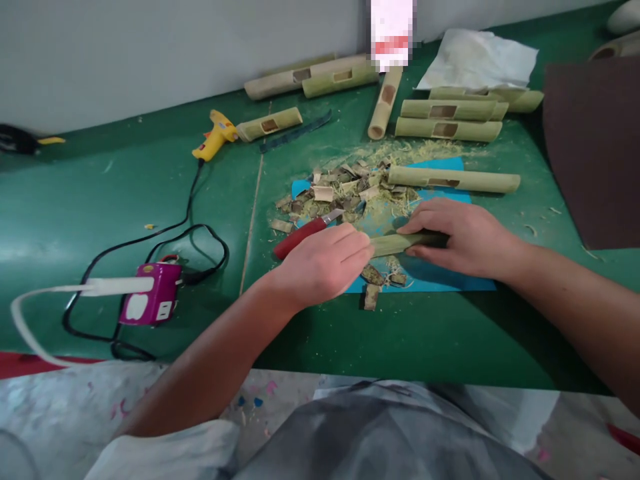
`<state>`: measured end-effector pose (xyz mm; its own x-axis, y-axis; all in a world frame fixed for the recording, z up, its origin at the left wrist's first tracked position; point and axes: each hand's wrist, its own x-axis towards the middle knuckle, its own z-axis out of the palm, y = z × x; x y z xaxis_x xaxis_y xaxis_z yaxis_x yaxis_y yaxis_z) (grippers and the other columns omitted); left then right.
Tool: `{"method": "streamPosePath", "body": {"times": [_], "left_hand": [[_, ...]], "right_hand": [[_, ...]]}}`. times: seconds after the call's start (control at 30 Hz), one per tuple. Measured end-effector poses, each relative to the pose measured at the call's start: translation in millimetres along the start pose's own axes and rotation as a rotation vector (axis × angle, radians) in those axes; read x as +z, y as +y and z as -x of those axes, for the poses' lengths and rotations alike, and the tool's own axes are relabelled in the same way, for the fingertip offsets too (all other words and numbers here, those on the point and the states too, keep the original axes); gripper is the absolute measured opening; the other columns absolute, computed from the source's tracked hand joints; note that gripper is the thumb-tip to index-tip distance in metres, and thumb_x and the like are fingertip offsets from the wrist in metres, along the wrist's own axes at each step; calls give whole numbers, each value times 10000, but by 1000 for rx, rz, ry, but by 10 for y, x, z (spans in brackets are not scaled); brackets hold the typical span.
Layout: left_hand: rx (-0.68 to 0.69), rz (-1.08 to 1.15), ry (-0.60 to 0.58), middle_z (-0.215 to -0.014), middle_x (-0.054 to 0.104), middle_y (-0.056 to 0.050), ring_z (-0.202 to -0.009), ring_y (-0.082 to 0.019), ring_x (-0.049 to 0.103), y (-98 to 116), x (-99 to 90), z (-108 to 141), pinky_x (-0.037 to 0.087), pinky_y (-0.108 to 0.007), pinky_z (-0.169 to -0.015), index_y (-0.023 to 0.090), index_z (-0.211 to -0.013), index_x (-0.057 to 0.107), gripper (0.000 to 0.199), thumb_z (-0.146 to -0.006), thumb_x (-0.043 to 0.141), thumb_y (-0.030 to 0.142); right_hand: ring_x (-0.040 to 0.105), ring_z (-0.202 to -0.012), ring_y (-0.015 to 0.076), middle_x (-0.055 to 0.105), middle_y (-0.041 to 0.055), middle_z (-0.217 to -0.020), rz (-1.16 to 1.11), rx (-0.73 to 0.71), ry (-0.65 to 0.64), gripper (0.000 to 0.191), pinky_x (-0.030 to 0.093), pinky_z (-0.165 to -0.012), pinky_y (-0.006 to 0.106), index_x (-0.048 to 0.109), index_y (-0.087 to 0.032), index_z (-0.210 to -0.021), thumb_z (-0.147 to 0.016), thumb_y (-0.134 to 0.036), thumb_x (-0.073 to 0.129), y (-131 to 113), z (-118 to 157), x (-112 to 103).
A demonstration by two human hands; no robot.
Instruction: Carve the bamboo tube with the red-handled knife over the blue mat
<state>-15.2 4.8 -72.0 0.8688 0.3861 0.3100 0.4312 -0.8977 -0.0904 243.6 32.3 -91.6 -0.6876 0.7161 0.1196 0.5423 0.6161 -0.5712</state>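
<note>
My left hand (326,262) is closed round the left end of a short green bamboo tube (386,245), its fingertips turned away from me. Fingers and thumb of my right hand (457,235) grip the same tube farther right. Close behind my left hand lies a knife with a red handle (303,237), its blade pointing away to the right. Under the tube is a blue sheet (450,277) strewn with bamboo chips (345,183) and shavings. Another bamboo tube (480,181) with a rectangular opening lies just beyond my right hand.
Several notched bamboo tubes (445,129) lie at the back of the green table (310,340). A yellow glue gun (217,137) stands left, its black cord running to a purple power adapter (153,293). White paper (475,59) and a dark brown sheet (595,153) are at right.
</note>
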Motion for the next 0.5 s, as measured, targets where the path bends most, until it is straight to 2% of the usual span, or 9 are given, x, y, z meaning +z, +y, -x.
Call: {"method": "streamPosePath", "body": {"times": [0.3,0.5], "left_hand": [[-57,46,43,-775,633,-68,-746,-166,558,22,-21,-38,489,-311,-668,152,-739,606,263,-967,476,139],[-85,51,10,-785,624,-60,-779,-170,563,48,12,-78,498,-313,-705,150,-757,611,264,-968,455,124]], "right_hand": [[637,-949,282,688,72,-979,12,17,10,194,490,-782,418,679,-271,-958,-839,-408,608,-5,10,15],[632,-956,282,690,87,-985,21,24,-13,247,480,-788,410,681,-241,-982,-851,-424,580,-29,5,-4]]}}
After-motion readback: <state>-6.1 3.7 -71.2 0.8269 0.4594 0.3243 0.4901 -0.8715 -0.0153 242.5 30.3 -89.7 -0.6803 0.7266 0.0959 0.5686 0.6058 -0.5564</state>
